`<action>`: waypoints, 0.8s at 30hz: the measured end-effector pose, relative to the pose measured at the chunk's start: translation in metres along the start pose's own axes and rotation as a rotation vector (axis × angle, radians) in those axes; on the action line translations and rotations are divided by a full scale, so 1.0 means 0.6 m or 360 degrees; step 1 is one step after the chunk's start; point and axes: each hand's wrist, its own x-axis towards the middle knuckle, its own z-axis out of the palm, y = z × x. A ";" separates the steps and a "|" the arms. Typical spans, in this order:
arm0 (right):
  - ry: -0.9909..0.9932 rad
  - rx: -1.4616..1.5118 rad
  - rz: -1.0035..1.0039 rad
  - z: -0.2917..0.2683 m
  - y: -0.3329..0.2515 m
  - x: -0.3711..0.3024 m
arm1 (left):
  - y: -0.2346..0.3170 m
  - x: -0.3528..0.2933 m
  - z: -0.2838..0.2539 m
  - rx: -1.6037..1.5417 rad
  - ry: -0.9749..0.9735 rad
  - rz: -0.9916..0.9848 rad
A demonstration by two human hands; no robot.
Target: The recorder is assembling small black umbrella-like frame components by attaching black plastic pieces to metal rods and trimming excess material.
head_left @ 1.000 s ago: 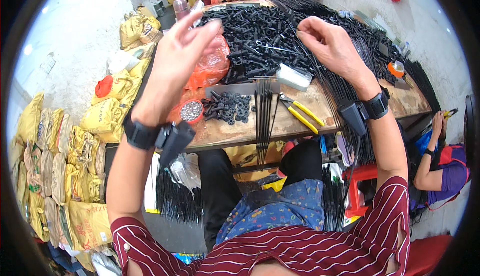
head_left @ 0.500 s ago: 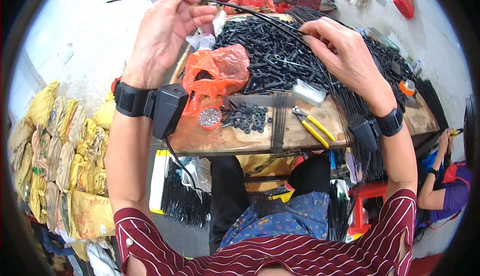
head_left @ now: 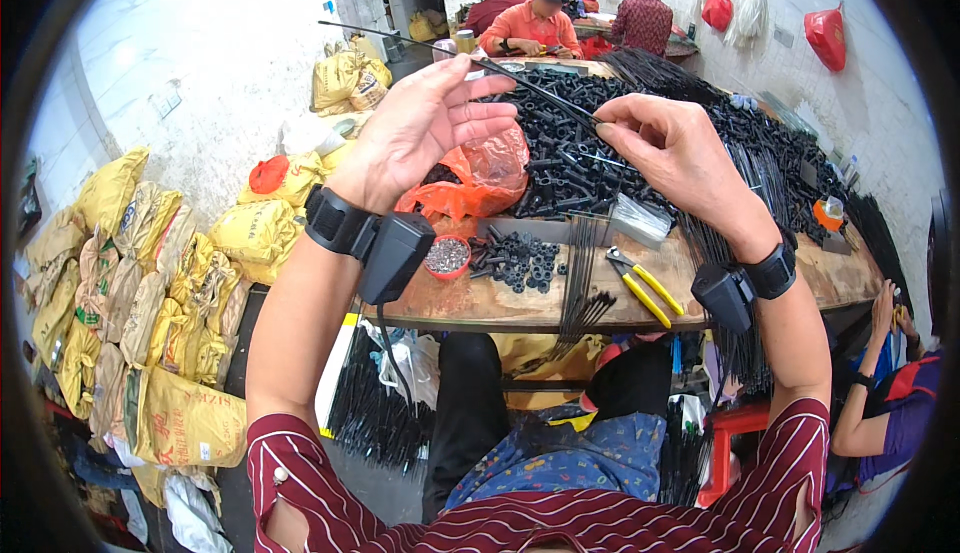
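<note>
My right hand [head_left: 672, 148] pinches one end of a long thin black rod [head_left: 545, 100] between thumb and fingertips, above the heap of black parts. From there the rod slants up to the far left, past the thumb of my left hand [head_left: 432, 121]. The fingers of the left hand are stretched apart and its palm shows; the rod passes along the thumb and fingertips without being gripped. Below the hands, yellow-handled cutting pliers [head_left: 645, 288] lie on the wooden table [head_left: 500, 305]. Beside them is a bundle of thin black rods [head_left: 580, 268] whose ends overhang the front edge.
A large heap of small black parts [head_left: 565, 168] covers the table's far side. An orange plastic bag [head_left: 500, 168], a red bowl of small metal pieces [head_left: 447, 256] and black rings [head_left: 525, 258] lie nearer. Yellow sacks [head_left: 190, 413] are stacked at left. Other people work at the back and far right.
The view has shifted, showing more of the room's back. My left hand has come lower and to the right, closer to my right hand. The right hand keeps its pinch on the rod.
</note>
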 end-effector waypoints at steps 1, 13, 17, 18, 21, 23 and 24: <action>-0.0068 0.0068 0.0084 0.000 0.002 -0.001 | 0.000 0.001 -0.005 -0.0078 -0.0085 -0.0012; -0.0089 0.0070 0.0059 0.013 0.020 0.001 | -0.027 -0.004 -0.007 0.0011 -0.0040 -0.0049; -0.0208 0.0247 0.0186 0.013 0.023 -0.003 | -0.033 0.005 -0.010 -0.0047 0.0033 -0.0142; -0.0209 0.0248 0.0186 0.015 0.022 -0.002 | -0.035 0.005 -0.009 -0.0095 0.0041 -0.0150; -0.0219 0.0487 0.0257 0.016 0.021 0.000 | -0.021 0.017 -0.014 -0.0145 0.0180 -0.0076; -0.0266 0.0452 0.0289 0.006 0.020 0.000 | -0.007 0.020 -0.016 -0.0178 0.0192 0.0048; -0.0260 0.0445 0.0295 -0.001 0.019 -0.003 | 0.003 0.022 -0.017 -0.0208 0.0197 0.0175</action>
